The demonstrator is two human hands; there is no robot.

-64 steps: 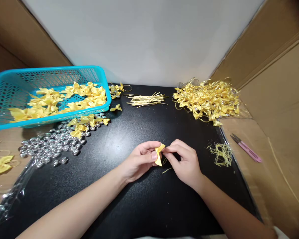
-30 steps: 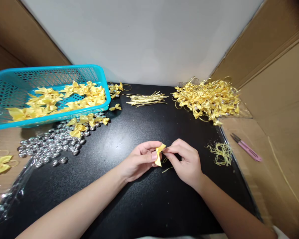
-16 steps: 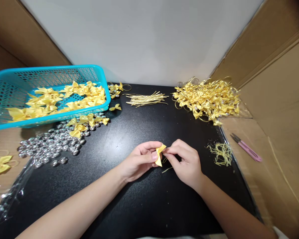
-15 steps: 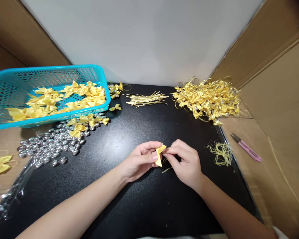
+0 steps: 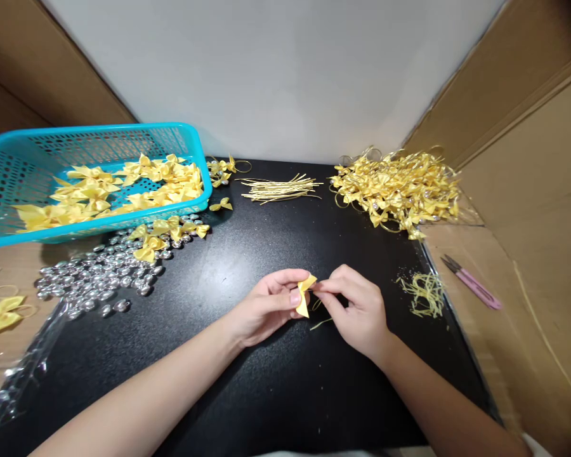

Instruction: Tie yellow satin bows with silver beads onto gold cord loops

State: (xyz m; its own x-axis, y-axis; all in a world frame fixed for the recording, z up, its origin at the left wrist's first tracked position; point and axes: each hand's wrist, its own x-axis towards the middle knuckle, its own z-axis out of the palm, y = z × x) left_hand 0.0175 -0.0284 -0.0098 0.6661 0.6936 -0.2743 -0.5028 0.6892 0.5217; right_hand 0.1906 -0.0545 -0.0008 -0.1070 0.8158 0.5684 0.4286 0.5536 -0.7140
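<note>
My left hand (image 5: 271,304) pinches a yellow ribbon bow (image 5: 305,296) between thumb and fingers, above the middle of the black table (image 5: 266,393). Close on its right, my right hand (image 5: 354,308) is closed, with thumb and forefinger together on a thin gold cord (image 5: 318,304). A loop of this cord and a loose end (image 5: 320,324) hang below the right fingertips. The spot where cord and bow meet is partly hidden by the fingers.
A blue basket (image 5: 95,130) of yellow bows stands back left, silver beads (image 5: 99,279) before it. Cut gold cords (image 5: 280,189) lie at the back. Finished-looking looped bows (image 5: 400,190) are heaped back right, near cord scraps (image 5: 423,294) and pink-handled snips (image 5: 473,284).
My right hand has shifted very slightly to the right, away from the bow. The left hand and the bow are nearly still.
</note>
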